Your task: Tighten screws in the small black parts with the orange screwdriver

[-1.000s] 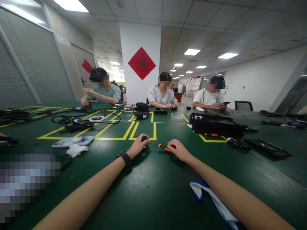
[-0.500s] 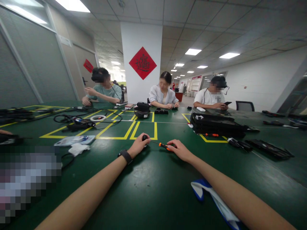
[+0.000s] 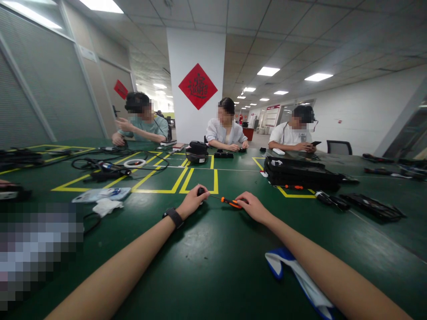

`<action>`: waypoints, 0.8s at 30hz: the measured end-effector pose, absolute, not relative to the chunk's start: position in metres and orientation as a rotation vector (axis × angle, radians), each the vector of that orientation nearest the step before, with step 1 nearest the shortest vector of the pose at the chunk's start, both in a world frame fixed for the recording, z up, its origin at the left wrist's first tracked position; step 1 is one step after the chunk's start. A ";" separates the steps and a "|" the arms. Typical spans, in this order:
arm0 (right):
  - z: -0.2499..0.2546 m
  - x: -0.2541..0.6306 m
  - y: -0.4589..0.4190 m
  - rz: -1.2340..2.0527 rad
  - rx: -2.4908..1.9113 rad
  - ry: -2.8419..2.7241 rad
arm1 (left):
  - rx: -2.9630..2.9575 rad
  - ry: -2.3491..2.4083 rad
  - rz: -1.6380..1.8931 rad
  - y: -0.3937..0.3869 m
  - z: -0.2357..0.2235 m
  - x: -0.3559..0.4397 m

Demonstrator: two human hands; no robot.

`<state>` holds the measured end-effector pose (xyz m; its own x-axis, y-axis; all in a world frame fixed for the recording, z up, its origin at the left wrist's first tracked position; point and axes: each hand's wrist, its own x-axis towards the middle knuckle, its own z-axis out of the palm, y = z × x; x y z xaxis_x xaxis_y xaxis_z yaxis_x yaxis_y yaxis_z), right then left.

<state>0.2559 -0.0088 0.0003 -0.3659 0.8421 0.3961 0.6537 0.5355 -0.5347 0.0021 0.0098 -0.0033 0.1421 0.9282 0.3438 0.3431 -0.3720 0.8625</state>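
My left hand [image 3: 193,202] is closed around a small black object [image 3: 201,191] resting on the green table [image 3: 213,249]; a dark watch sits on that wrist. My right hand [image 3: 251,206] grips the orange-and-black handle of a small screwdriver [image 3: 230,202]. The thin shaft of the screwdriver points left, toward the black object. Both forearms stretch out over the table. What exactly the black object is stays hidden by my fingers.
A blue and white cloth [image 3: 296,278] lies under my right forearm. Black cases [image 3: 300,173] sit at the right, cables and a white tape ring [image 3: 134,164] at the left, tissue [image 3: 105,206] nearby. Three people sit at the far side. Yellow tape lines [image 3: 187,181] mark the table.
Both hands stay on the black object and the screwdriver, shifted only slightly. The view tilted a little.
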 end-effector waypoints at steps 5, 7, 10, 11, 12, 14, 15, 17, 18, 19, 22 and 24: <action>-0.001 0.258 -0.006 0.419 -1.224 -2.147 | 1.771 1.212 1.234 0.007 0.000 0.002; -0.001 0.258 -0.007 0.466 -1.226 -2.133 | 1.759 1.208 1.242 0.005 0.001 0.002; -0.002 0.257 -0.008 0.516 -1.197 -2.113 | 1.789 1.208 1.243 0.005 0.001 0.001; -0.003 0.256 -0.009 0.526 -1.179 -2.108 | 1.801 1.211 1.241 0.005 0.000 0.001; -0.003 0.256 -0.009 0.535 -1.166 -2.098 | 1.811 1.212 1.233 0.006 0.000 0.001; -0.004 0.255 -0.010 0.542 -1.158 -2.066 | 1.817 1.213 1.216 0.007 -0.001 0.001; -0.004 0.254 -0.011 0.524 -1.163 -2.057 | 1.817 1.210 1.210 0.007 -0.002 0.001; -0.004 0.252 -0.012 0.446 -1.169 -2.083 | 1.823 1.199 1.205 0.007 -0.002 0.001; -0.004 0.251 -0.013 0.396 -1.165 -2.113 | 1.827 1.194 1.206 0.007 -0.002 0.001; -0.004 0.249 -0.013 0.348 -1.155 -2.144 | 1.832 1.189 1.207 0.006 -0.002 0.001; -0.003 0.246 -0.015 0.273 -1.124 -2.185 | 1.843 1.177 1.199 0.006 -0.002 0.000; -0.003 0.245 -0.017 0.265 -1.120 -2.194 | 1.847 1.175 1.198 0.006 -0.003 0.000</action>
